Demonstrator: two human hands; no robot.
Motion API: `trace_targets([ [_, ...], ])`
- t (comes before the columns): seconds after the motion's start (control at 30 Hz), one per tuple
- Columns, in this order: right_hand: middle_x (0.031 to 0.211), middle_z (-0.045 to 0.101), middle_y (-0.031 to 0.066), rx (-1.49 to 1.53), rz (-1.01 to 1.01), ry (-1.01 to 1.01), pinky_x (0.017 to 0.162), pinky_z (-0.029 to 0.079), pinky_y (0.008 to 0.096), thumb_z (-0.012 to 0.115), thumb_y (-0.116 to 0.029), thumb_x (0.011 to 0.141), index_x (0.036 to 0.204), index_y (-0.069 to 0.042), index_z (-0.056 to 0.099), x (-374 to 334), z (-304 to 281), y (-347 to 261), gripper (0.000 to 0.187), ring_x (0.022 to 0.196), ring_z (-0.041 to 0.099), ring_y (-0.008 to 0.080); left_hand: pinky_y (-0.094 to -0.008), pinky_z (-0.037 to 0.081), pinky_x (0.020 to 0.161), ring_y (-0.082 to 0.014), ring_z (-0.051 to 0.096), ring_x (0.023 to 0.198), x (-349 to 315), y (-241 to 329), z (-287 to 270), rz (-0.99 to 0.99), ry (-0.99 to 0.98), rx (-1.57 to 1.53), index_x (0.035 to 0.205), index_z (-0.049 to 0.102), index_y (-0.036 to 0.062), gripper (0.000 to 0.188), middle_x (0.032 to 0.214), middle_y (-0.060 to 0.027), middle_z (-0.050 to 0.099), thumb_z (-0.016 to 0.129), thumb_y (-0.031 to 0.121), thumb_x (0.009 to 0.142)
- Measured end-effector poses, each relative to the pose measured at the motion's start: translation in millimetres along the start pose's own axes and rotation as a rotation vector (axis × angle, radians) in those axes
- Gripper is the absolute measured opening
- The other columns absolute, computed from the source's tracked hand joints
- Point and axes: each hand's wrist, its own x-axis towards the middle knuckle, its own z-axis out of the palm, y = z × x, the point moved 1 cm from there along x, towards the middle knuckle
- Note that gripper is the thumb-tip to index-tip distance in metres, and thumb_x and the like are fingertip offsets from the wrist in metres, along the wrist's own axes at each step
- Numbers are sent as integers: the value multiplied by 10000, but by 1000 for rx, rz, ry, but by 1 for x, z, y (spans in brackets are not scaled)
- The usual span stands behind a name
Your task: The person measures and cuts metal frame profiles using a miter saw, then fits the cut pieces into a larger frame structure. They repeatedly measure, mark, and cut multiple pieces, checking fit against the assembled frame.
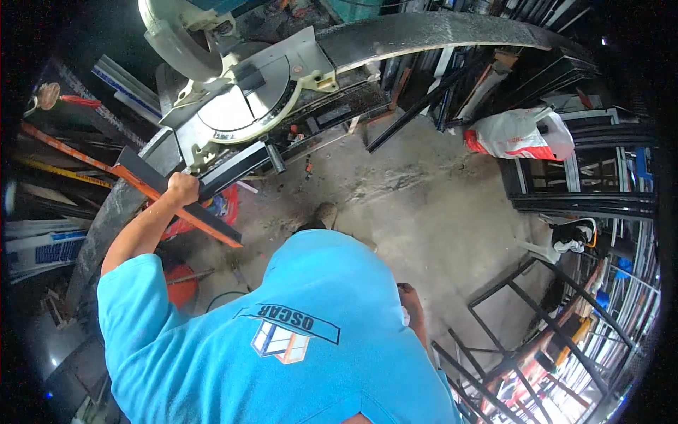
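The left hand (182, 188), left of centre in the frame, is clenched around a long dark metal profile (229, 169), apparently steadying it where it runs onto the base of the mitre saw (240, 99) in the upper left. The profile is straight, black and channel-shaped; an orange bar (205, 220) crosses just under it. The right hand (408, 297), lower centre, hangs beside the blue shirt; its grip cannot be told. Concrete floor (424, 205) lies beyond.

The mitre saw (240, 106) stands ahead on the bench (424, 32), the plastic bag (519, 134) to its right.
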Motion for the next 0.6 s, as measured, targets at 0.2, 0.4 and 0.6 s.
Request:
trace_targets([
  [0.2, 796, 659, 71, -13, -32, 44, 603, 486, 309, 743, -232, 826, 1043, 57, 634, 5, 12, -20, 378, 674, 599, 150, -407, 553, 753, -279, 711, 865, -22, 16, 7, -71, 65, -209, 863, 747, 79, 467, 870, -124, 728, 725, 532, 753],
  [0.4, 826, 657, 69, -106, -154, -23, 638, 499, 333, 732, -251, 806, 1047, 34, 635, 3, 29, -37, 386, 718, 600, 160, -433, 555, 720, -320, 709, 843, -46, 17, 4, -131, 178, -393, 868, 721, 54, 607, 836, -144, 717, 608, 648, 813],
  [0.6, 837, 659, 72, -186, -90, -87, 644, 502, 339, 730, -258, 802, 1050, 31, 638, 2, 27, -49, 392, 732, 603, 164, -443, 562, 686, -320, 714, 799, -44, 7, 41, -185, 199, -367, 868, 727, 41, 680, 803, -152, 714, 555, 697, 812],
])
